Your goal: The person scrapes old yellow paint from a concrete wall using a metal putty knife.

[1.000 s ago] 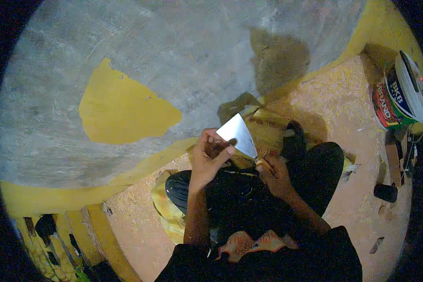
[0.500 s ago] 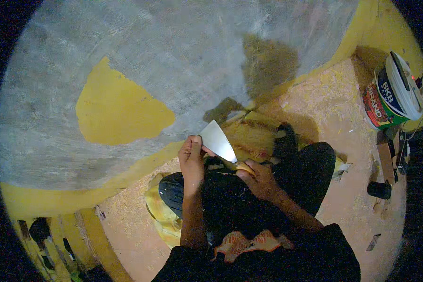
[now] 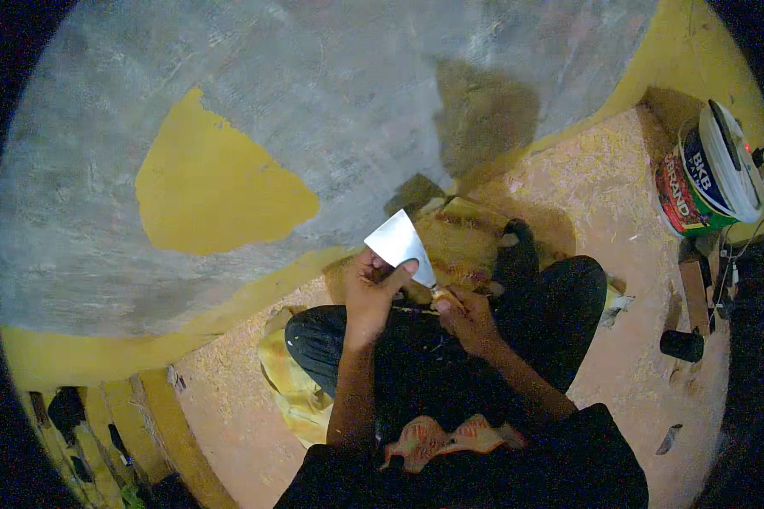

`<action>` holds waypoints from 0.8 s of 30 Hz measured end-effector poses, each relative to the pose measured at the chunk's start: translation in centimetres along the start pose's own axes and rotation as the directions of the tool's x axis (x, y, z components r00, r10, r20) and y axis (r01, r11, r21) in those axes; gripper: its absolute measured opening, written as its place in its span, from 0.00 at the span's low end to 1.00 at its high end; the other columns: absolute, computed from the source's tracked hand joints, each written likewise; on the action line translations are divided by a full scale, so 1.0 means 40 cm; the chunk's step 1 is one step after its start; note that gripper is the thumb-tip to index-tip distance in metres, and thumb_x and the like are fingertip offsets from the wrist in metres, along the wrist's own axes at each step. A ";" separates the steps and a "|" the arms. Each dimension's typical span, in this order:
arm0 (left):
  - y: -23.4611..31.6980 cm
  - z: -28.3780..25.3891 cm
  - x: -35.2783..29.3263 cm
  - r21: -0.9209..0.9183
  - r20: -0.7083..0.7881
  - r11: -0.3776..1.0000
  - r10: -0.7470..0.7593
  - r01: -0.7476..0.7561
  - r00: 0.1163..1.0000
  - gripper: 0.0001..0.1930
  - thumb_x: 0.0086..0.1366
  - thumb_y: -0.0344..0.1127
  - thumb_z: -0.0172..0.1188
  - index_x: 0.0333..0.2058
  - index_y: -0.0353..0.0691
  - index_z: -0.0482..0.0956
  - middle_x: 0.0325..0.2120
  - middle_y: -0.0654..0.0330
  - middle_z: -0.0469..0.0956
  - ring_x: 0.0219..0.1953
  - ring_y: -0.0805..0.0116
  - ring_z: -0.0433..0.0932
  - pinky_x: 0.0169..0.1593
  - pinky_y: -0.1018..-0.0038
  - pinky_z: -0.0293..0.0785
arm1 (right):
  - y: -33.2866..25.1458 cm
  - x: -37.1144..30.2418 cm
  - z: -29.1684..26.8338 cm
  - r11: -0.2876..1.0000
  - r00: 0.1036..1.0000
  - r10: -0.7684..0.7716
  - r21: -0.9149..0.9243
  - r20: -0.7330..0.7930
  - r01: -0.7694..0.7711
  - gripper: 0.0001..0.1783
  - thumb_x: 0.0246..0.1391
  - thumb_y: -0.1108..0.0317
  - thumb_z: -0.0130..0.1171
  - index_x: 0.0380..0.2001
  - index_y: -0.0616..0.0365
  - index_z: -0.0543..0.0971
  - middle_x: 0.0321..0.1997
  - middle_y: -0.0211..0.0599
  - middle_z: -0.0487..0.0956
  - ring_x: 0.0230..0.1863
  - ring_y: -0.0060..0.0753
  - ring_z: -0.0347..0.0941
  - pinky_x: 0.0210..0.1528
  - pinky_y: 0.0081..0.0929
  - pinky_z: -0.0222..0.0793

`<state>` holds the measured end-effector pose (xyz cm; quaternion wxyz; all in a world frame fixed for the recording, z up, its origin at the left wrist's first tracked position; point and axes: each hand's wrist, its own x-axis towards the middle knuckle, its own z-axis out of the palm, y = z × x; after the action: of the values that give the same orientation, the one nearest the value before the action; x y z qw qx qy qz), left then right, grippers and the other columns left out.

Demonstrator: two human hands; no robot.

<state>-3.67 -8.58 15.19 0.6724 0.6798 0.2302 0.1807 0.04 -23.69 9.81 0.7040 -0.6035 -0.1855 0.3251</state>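
Scraper, left hand pinching blade, right hand gripping handle, paint bucket, contents hidden

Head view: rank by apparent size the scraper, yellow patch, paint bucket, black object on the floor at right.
Largest to smallest, as they look:
1. Yellow patch
2. Paint bucket
3. Scraper, visible part
4. Black object

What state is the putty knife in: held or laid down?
Held: the right hand grips its handle; the left hand holds its blade.
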 end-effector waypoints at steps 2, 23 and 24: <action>0.016 -0.002 -0.003 -0.010 -0.035 0.997 -0.078 0.077 0.996 0.10 0.50 0.27 0.62 0.32 0.36 0.73 0.27 0.65 0.75 0.28 0.79 0.72 0.31 0.82 0.68 | -0.015 -0.010 -0.002 0.998 0.998 -0.064 -0.020 -0.021 0.064 0.14 0.54 0.59 0.46 0.27 0.59 0.72 0.14 0.23 0.64 0.15 0.14 0.56 0.16 0.16 0.53; 0.058 -0.234 0.068 0.136 -0.263 0.990 0.075 -0.040 0.962 0.14 0.62 0.40 0.48 0.25 0.36 0.74 0.19 0.62 0.72 0.24 0.76 0.70 0.31 0.81 0.66 | 0.061 -0.053 -0.136 0.997 0.970 0.067 -0.021 -0.233 -0.074 0.17 0.55 0.54 0.47 0.23 0.56 0.70 0.11 0.21 0.62 0.13 0.12 0.55 0.14 0.14 0.49; 0.031 -0.220 0.075 0.134 -0.256 0.990 0.069 -0.035 0.964 0.14 0.62 0.40 0.48 0.25 0.36 0.74 0.19 0.62 0.72 0.24 0.76 0.70 0.31 0.81 0.66 | 0.067 -0.046 -0.126 0.994 0.974 0.078 -0.055 -0.212 -0.092 0.16 0.56 0.55 0.46 0.23 0.56 0.70 0.12 0.21 0.62 0.13 0.13 0.55 0.13 0.14 0.49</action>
<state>-5.97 0.41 16.52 0.5862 0.6980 0.3098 0.2707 1.38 -28.43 6.42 0.6852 -0.6642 -0.0948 0.2834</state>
